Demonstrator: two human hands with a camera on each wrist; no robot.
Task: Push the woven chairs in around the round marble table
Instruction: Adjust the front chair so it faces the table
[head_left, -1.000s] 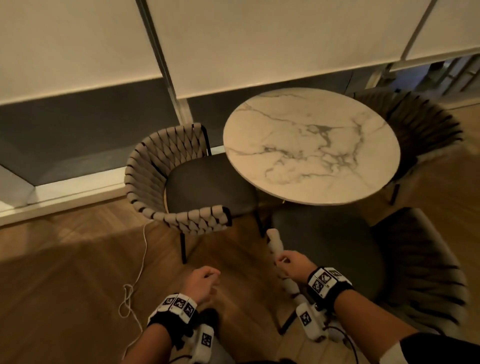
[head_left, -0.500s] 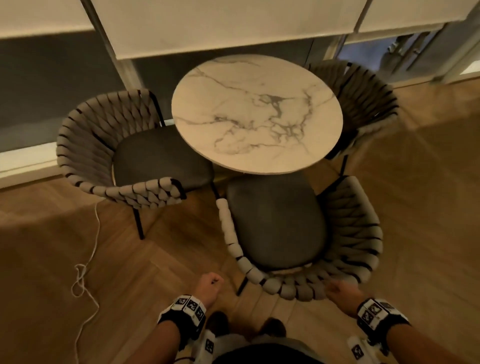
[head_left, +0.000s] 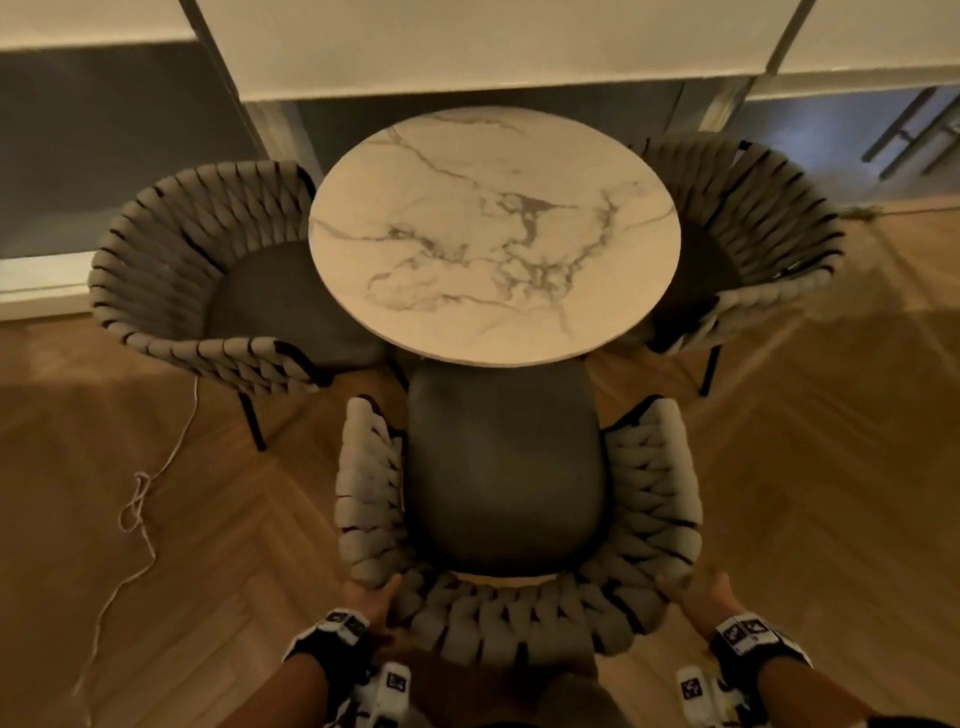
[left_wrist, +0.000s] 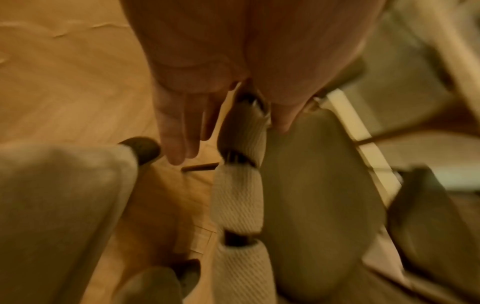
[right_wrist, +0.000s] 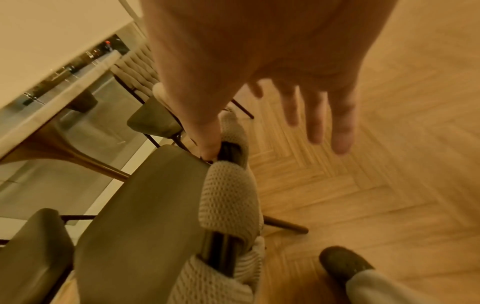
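Both hands are bracing the near chair (head_left: 506, 467) backrest w/ straight fingers: left grip (head_left: 370, 597) and right grip (head_left: 702, 592) released, not clenching. Prob light, weave's soft; push at the rear corners.

The near chair (head_left: 506, 499), angled at the lower right of the frame a second before, turned square to the table (head_left: 493, 234), its seat front tucked under the marble edge. The left hand (head_left: 371, 597), which had hung free, came onto the chair's back at lower left. The right hand (head_left: 701, 592) moved from the armrest to the back at lower right.
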